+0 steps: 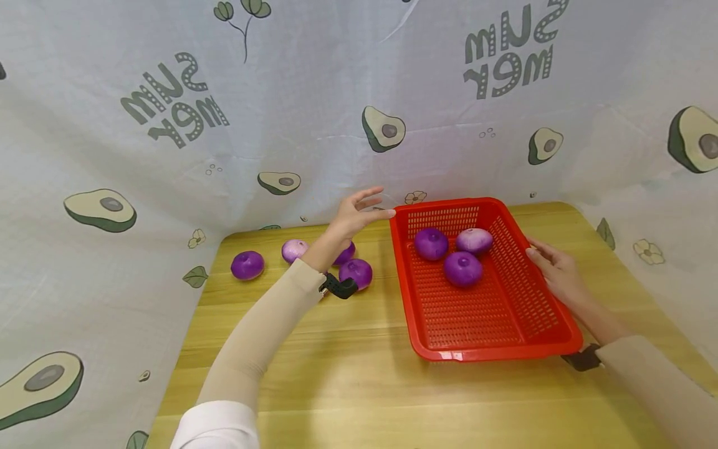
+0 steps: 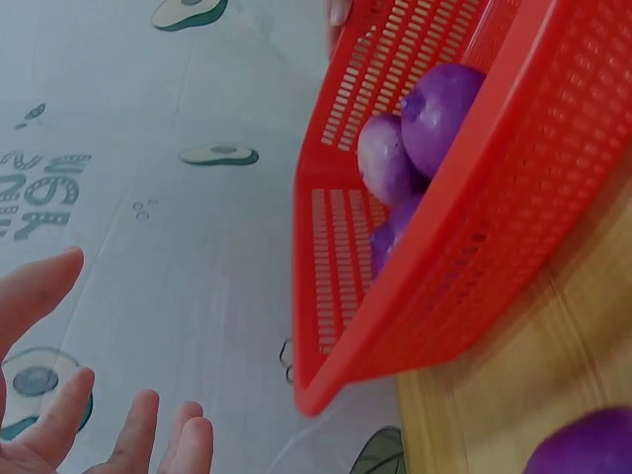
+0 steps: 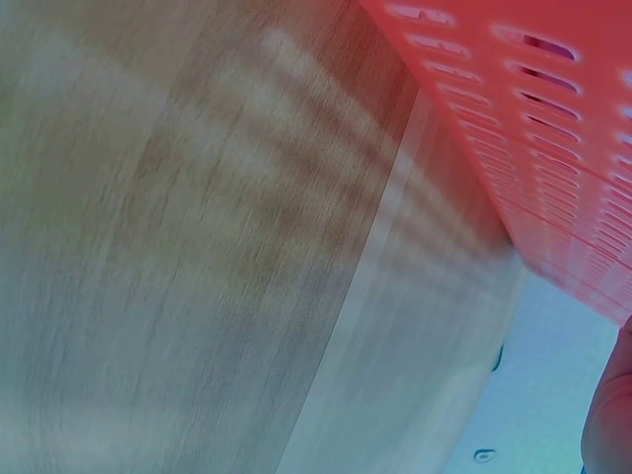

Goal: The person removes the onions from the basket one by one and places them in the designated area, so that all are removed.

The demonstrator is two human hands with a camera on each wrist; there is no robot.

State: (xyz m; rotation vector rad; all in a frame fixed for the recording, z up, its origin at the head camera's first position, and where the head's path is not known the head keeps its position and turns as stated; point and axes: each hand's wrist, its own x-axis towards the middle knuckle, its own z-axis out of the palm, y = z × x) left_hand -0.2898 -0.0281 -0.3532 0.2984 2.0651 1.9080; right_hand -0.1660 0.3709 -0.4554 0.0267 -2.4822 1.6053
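Note:
A red plastic basket (image 1: 473, 318) with slotted walls is at the right half of the table. Inside lie three purple onions: one deep purple (image 1: 431, 244), one paler (image 1: 474, 241) and one nearer onion (image 1: 462, 269). My right hand (image 1: 561, 274) grips the basket's right rim, thumb over the edge; most of its fingers are hidden behind the wall. My left hand (image 1: 359, 215) hovers by the basket's far left corner with fingers spread and nothing in them. In the left wrist view, the left hand (image 2: 89, 395) appears apart from the basket (image 2: 444, 237).
On the table (image 1: 348, 386), left of the basket, lie several more onions: one alone (image 1: 247, 265), a pale one (image 1: 294, 250) and another (image 1: 356, 274) beside the left wrist. The left forearm partly covers this group. A printed cloth (image 1: 314, 93) hangs behind the table.

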